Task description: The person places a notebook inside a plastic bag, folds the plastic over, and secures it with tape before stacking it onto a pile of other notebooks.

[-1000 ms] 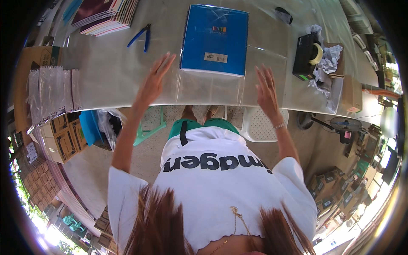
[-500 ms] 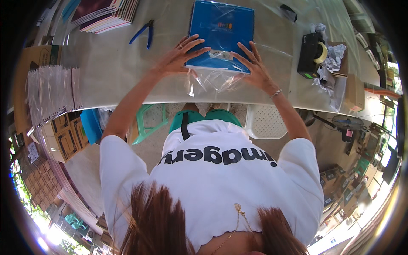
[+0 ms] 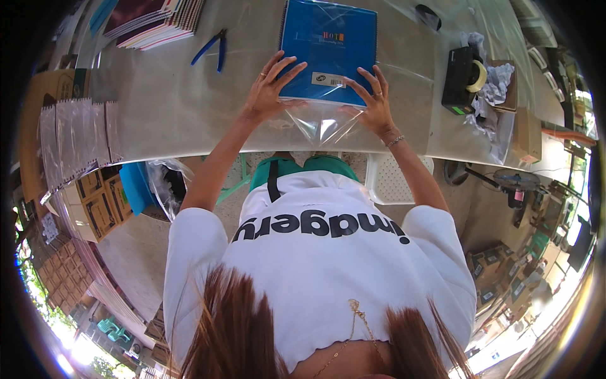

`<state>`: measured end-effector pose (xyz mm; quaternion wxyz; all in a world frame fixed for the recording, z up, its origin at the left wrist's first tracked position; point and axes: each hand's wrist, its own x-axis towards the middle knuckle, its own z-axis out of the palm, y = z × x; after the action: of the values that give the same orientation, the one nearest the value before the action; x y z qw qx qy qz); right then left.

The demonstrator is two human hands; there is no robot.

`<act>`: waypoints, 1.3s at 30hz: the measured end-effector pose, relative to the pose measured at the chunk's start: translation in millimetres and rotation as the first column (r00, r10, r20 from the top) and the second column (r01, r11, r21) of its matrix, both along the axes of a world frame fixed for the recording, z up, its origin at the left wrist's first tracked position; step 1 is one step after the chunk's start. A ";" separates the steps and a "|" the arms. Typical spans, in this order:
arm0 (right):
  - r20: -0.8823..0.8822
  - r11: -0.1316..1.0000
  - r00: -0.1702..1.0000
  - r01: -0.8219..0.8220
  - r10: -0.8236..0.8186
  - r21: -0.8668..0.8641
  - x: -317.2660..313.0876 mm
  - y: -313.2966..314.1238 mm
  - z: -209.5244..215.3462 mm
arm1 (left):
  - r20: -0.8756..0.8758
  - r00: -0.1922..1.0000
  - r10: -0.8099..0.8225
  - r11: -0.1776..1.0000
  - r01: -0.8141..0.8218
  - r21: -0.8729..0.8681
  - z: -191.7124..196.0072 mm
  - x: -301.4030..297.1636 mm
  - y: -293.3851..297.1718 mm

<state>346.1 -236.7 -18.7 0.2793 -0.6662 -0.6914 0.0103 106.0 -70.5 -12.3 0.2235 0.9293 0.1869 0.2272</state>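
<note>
Your left hand [image 3: 268, 88] has its fingers spread open and pressed flat on the near left edge of the blue spiral notebook [image 3: 328, 47]; they grip nothing. Your right hand [image 3: 372, 101] matches it at the near right corner, fingers splayed and pressing down, also closed on nothing. Just under and behind both palms lies a clear plastic sleeve [image 3: 325, 126], crumpled toward you, with the notebook's near edge sitting at its mouth. The step in hand looks like seating the notebook in that sleeve, barely begun. The next move likely calls for 2 even pushes while the film is kept flat. Out past your left fingers lie blue pliers [image 3: 211, 49] and a stack of notebooks [image 3: 158, 16]; past your right fingers stands a black tape dispenser [image 3: 464, 79], all on the grey table [image 3: 158, 107].
</note>
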 end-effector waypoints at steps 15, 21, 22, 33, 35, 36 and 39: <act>0.176 0.987 0.982 -0.089 0.065 0.131 0.6 -24.3 -7.8 | 0.036 0.999 0.003 0.927 -0.016 0.374 -4.2 -9.5 -20.5; 0.246 0.947 0.935 -0.294 0.255 0.134 -5.8 -29.3 -14.8 | -0.128 0.989 -0.078 0.854 0.132 0.503 -13.9 -9.8 -42.2; 0.236 0.937 0.925 -0.329 0.297 0.113 -8.4 -27.7 -12.5 | -0.128 0.988 -0.086 0.857 0.138 0.496 -19.3 -12.2 -45.0; 0.073 0.966 0.968 -0.230 0.240 -0.121 -41.7 -39.8 6.5 | -0.281 0.951 -0.125 0.934 0.208 0.290 -10.4 -18.8 -64.3; 0.031 0.967 0.973 -0.225 0.230 -0.116 -51.2 -40.8 10.8 | -0.296 0.948 -0.114 0.941 0.198 0.275 -11.2 -19.7 -67.4; 0.039 0.969 0.973 -0.223 0.228 -0.110 -55.2 -41.3 11.0 | -0.299 0.948 -0.111 0.945 0.194 0.264 -10.0 -19.3 -69.2; 0.014 0.981 0.986 -0.166 0.168 -0.099 -64.0 -43.7 2.0 | -0.339 0.934 -0.113 0.969 0.179 0.171 -8.9 -20.9 -72.2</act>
<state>282.1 -280.4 -16.7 0.2372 -0.6188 -0.7465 0.0600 85.2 -142.7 -21.2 0.1115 0.9830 0.1276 0.0703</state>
